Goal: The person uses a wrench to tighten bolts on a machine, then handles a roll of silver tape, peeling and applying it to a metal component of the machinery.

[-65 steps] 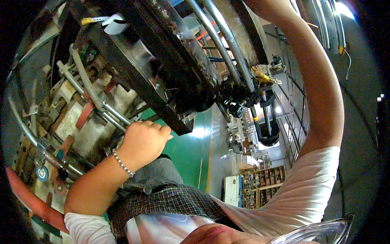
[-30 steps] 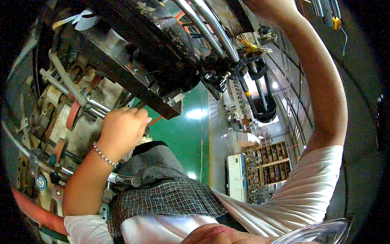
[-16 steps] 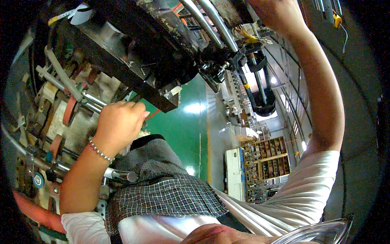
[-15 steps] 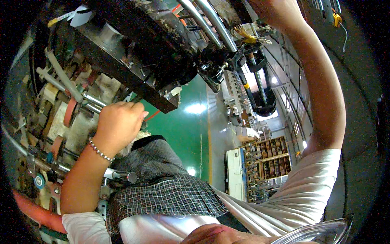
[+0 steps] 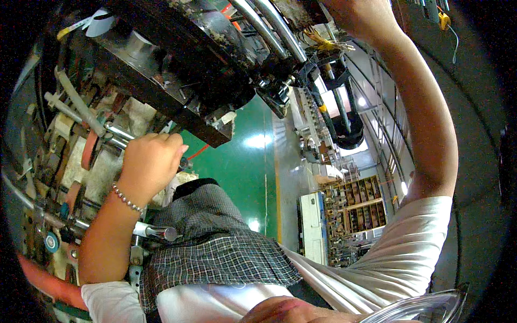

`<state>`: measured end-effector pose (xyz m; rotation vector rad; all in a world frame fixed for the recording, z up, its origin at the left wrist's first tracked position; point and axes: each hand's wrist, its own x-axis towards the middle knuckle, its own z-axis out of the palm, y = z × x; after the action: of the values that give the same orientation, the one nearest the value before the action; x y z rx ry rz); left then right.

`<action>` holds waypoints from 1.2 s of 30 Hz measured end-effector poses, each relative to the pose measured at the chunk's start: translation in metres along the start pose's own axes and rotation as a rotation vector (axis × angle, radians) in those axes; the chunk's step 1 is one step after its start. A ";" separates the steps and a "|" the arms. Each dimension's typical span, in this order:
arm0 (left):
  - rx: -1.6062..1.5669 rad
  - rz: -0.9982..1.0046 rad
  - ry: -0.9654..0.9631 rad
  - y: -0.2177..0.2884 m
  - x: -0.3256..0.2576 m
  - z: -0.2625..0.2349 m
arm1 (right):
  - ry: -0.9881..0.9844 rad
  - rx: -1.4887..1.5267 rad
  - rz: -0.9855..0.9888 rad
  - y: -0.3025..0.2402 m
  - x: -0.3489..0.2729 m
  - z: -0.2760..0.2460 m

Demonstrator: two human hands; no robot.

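Note:
On the left, my left hand (image 5: pixel 153 159) has its fingers curled down over a part of the machine. A shiny metal rod (image 5: pixel 119 131) runs in toward its knuckles, and a small dark knob (image 5: pixel 184 163) shows just past its fingertips. What lies inside the fingers is hidden. My right hand (image 5: pixel 361 19) is raised to the top edge, which cuts off its fingers, so their state and anything in them are out of sight. Below that hand are yellow wires (image 5: pixel 326 43) and two bright steel bars (image 5: pixel 280 27).
A long dark machine beam (image 5: pixel 161 99) slants across the upper left. Near my waist a round metal bar end (image 5: pixel 169 233) sticks out. Red-rimmed rollers (image 5: pixel 90 151) sit at the left. Beyond lie a green floor (image 5: pixel 250 177), a wooden shelf rack (image 5: pixel 366 204) and a white cabinet (image 5: pixel 312 229).
My left hand has shifted slightly left, and the dark knob beyond its fingertips now shows. My right hand has moved slightly left along the top edge. The upper scene has slid a little left.

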<state>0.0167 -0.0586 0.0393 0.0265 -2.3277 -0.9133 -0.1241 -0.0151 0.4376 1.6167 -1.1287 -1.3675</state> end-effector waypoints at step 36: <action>0.053 0.064 0.013 0.002 0.004 -0.002 | 0.453 0.471 0.295 -0.038 -0.089 0.000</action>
<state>0.0150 -0.0593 0.0442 -0.0198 -2.3265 -0.8173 -0.1222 0.0819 0.4341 1.8640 -1.3943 -0.5253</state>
